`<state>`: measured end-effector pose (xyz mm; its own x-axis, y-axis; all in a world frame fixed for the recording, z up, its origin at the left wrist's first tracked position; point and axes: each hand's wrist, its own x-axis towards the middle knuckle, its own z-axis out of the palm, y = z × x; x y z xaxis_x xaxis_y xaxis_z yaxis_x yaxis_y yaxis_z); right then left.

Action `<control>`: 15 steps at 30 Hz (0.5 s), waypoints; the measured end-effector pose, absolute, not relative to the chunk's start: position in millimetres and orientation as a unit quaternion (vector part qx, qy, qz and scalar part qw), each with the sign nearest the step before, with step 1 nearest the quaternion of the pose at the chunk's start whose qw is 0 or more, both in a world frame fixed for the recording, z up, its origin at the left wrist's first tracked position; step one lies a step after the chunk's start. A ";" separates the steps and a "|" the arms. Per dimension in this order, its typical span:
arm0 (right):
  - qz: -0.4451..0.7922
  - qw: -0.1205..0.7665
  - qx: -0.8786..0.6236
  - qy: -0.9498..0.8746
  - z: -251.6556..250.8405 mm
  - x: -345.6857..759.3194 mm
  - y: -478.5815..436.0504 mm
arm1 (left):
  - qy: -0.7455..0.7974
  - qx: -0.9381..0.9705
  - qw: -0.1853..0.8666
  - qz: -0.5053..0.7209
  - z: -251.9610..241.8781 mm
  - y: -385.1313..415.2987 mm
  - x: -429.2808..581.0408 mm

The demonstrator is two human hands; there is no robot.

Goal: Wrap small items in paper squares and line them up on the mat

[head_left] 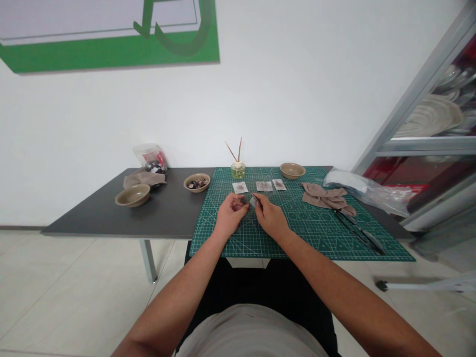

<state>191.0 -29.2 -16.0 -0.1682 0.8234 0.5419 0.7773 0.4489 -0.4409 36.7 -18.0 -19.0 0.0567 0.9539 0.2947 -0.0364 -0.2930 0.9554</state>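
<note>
Pinching a grey piece point(253, 201), right hand point(271, 217) faces left hand point(229, 214), whose grip is unclear

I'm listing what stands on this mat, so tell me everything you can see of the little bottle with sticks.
The little bottle is squat, rounded and see-through, apparently glass, with a pale top and yellowish-green contents. Two thin brown sticks rise from it, leaning apart. It stands upright near the back edge of the green mat, behind a small pale packet. Any label is too small to make out.
</note>
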 end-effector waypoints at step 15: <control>-0.045 0.302 -0.420 -0.855 -17.5 188.2 -36.1 | 0.480 0.628 0.336 0.512 -10.6 -24.7 33.1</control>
